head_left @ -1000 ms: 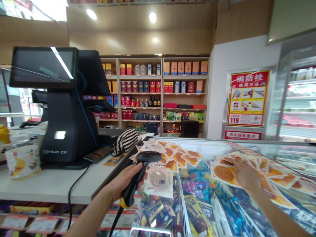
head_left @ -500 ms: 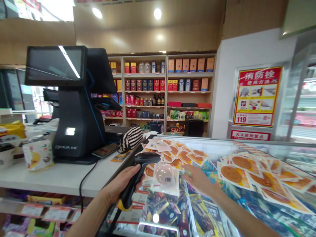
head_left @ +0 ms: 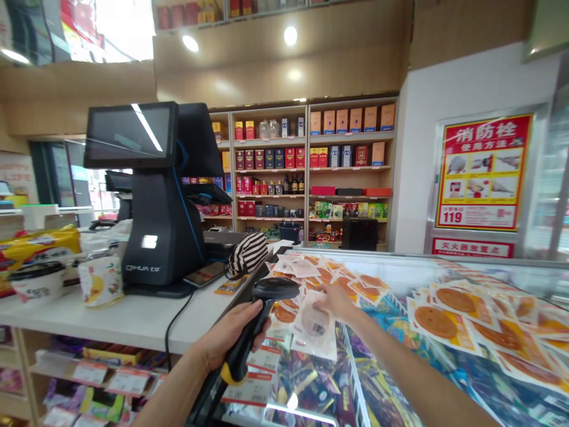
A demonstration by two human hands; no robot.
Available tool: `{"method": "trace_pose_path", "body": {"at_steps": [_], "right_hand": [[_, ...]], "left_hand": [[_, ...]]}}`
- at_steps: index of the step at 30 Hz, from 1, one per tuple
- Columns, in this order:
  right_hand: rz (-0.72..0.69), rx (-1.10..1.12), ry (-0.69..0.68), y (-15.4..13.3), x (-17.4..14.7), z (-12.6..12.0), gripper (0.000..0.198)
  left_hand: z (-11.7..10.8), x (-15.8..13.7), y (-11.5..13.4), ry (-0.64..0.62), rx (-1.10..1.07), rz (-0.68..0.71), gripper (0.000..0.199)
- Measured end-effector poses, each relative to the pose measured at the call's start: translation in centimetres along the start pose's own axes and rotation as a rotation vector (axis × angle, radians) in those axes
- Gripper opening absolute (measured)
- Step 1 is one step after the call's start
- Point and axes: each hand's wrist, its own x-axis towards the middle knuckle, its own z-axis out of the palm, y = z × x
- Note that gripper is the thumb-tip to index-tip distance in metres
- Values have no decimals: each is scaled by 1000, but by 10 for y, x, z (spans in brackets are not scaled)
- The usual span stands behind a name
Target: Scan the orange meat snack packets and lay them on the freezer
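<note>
My left hand (head_left: 226, 332) is wrapped round the handle of a black and yellow barcode scanner (head_left: 274, 289), its head over the near pile of packets. At that pile's near edge lies a whitish, clear-wrapped flat packet (head_left: 306, 341) with a barcode on its face. My right hand (head_left: 336, 303) pinches this packet by its upper right part, the fingertips partly hidden. Beyond both hands, several packets of round orange-brown slices (head_left: 371, 281) lie overlapping on the glass top of a freezer (head_left: 306, 385). A second pile of such packets (head_left: 438, 321) spreads to the right of my right forearm.
On the white counter (head_left: 155, 323) at left stand a black checkout terminal (head_left: 162, 237), a phone (head_left: 205, 274), a striped cloth item (head_left: 248, 254) and a lidded cup (head_left: 38, 284). The scanner's cable hangs near the counter edge. Shelves of boxes line the back wall.
My right hand has moved left onto the whitish packet and taken hold of it; the packet is now slightly tilted. My left hand still holds the scanner. The view has shifted a little left.
</note>
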Motion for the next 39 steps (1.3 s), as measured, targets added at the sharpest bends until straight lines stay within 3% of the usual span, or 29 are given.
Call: {"method": "trace_pose_path", "body": {"at_steps": [2,8,13,23,39], "right_hand": [[67,95,77,10,-4,-13,18],[216,508,409,52,-18,-52,22],[277,804,564,69,-25,-61,21],[219,1106,524,58,-23,-51,26],[195,1238,516,61,-26,-49,23]], "left_hand": [[3,1,1,-29,-3,11,32],[28,10,6,-160,-19,-10,33],[48,23,4,-251,-3,-23,32],[54,31,2,-312,-16,-22,38],[56,32,3,-384,-93,-45,35]]}}
